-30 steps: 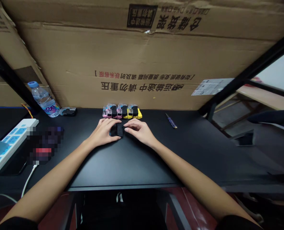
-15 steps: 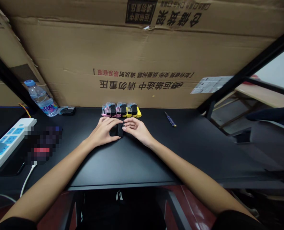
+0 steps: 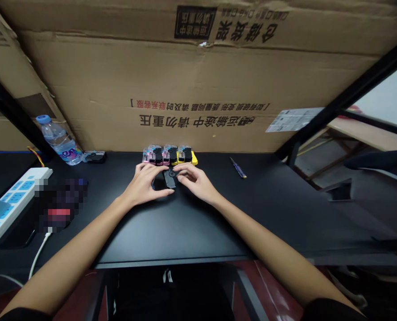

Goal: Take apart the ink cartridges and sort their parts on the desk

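Both hands meet at the middle of the black desk [image 3: 185,223]. My left hand [image 3: 145,185] curls around a small black cartridge-like part [image 3: 161,182], thumb below it and fingers above. My right hand [image 3: 195,180] pinches a small black cap piece [image 3: 170,177] at the part's right end; the piece sits tilted. Just behind the hands stands a row of ink cartridges [image 3: 168,154] with pink and yellow bodies and black tops, close to the cardboard wall.
A large cardboard box [image 3: 198,89] forms the back wall. A water bottle [image 3: 58,141] and a small dark item [image 3: 94,156] lie at back left. A white power strip [image 3: 7,203] lies far left, a screwdriver [image 3: 238,168] at back right.
The black cap piece between my hands now sits tilted and slightly apart from the part. My right fingers shifted on it; my left hand kept its hold.
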`<state>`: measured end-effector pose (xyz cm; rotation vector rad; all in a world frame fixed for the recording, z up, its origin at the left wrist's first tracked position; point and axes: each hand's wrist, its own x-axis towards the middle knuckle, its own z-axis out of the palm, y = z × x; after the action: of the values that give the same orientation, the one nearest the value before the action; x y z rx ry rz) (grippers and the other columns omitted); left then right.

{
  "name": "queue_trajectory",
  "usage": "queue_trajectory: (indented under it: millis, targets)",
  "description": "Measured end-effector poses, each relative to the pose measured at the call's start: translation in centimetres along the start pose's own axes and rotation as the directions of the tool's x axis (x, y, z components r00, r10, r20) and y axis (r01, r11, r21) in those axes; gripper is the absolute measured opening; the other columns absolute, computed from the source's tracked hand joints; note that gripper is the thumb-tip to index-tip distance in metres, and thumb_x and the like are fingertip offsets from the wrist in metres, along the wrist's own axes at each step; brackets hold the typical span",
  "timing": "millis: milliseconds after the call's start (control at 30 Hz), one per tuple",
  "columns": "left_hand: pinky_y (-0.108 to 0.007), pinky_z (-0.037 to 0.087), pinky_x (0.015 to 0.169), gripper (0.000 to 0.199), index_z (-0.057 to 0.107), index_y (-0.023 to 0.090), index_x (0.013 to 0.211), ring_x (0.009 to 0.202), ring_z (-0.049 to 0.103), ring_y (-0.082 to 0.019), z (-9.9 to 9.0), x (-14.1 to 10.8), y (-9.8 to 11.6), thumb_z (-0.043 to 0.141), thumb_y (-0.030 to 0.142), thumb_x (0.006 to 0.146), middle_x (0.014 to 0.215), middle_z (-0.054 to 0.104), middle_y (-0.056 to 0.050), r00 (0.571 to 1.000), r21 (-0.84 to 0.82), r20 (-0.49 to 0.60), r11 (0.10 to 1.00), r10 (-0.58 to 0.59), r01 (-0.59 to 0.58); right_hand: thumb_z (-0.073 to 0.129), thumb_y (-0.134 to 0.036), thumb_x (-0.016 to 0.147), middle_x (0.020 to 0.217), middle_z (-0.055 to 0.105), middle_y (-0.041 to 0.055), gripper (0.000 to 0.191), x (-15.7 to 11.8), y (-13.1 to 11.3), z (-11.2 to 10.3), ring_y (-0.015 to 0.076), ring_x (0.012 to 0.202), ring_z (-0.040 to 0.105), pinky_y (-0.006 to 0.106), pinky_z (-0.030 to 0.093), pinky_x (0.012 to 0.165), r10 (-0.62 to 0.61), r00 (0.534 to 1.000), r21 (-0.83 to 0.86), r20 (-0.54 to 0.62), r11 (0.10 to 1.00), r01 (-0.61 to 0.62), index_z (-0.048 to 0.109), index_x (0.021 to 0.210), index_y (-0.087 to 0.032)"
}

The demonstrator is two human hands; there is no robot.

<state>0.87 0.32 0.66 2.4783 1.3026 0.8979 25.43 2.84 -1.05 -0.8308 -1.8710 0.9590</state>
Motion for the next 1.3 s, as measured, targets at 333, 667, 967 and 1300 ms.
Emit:
queue_trajectory:
  millis: [333, 667, 967, 1300]
  targets:
    - [-0.053, 0.032, 0.121, 0.043, 0.072, 0.026, 0.131, 0.120, 0.060, -0.028, 0.2, -0.1, -0.2, 0.049, 0.054, 0.108, 0.120, 0.076, -0.007, 0.993, -0.087, 0.076, 0.992, -0.085, 0.092, 0.066, -0.039, 0.100, 0.110, 0.075, 0.0101, 0.025, -0.4, -1.3, 0.7, 0.0248, 0.095, 0.071, 0.043, 0.060, 0.092, -0.154, 0.988, -0.238, 0.019, 0.959, 0.155, 0.075, 0.118, -0.024]
    - [-0.050, 0.034, 0.120, 0.084, 0.035, 0.030, 0.163, 0.136, 0.058, -0.032, 0.0, -0.1, 0.2, 0.073, 0.058, 0.093, 0.154, 0.059, -0.012, 0.999, -0.069, 0.040, 0.997, 0.032, -0.029, 0.075, -0.047, 0.090, 0.089, 0.077, 0.0031, 0.048, 0.0, -0.2, 1.2, 0.0224, 0.084, 0.075, 0.044, 0.062, 0.091, 0.168, 0.986, 0.194, -0.021, 0.968, -0.161, 0.069, 0.131, -0.022]
    - [-0.055, 0.033, 0.119, 0.063, 0.056, 0.025, 0.129, 0.123, 0.063, -0.033, -0.2, 0.0, -0.4, 0.082, 0.058, 0.083, 0.126, 0.071, -0.008, 0.999, 0.004, -0.043, 1.000, -0.025, 0.025, 0.067, -0.054, 0.098, 0.099, 0.078, 0.0076, 0.041, 1.3, 1.4, -4.3, 0.0202, 0.082, 0.072, 0.037, 0.060, 0.079, 0.143, 0.970, 0.076, -0.195, 0.988, -0.131, 0.072, 0.124, -0.023]
    - [-0.055, 0.028, 0.119, 0.071, 0.056, 0.027, 0.132, 0.126, 0.062, -0.034, 0.7, -0.2, -1.5, 0.085, 0.064, 0.079, 0.130, 0.071, -0.008, 0.998, 0.021, 0.039, 0.999, -0.047, 0.046, 0.069, -0.031, 0.093, 0.094, 0.077, 0.0082, 0.019, 0.9, 2.2, -6.2, 0.0207, 0.075, 0.066, 0.035, 0.051, 0.074, 0.094, 0.994, -0.529, -0.052, 0.842, -0.107, 0.083, 0.098, -0.020]
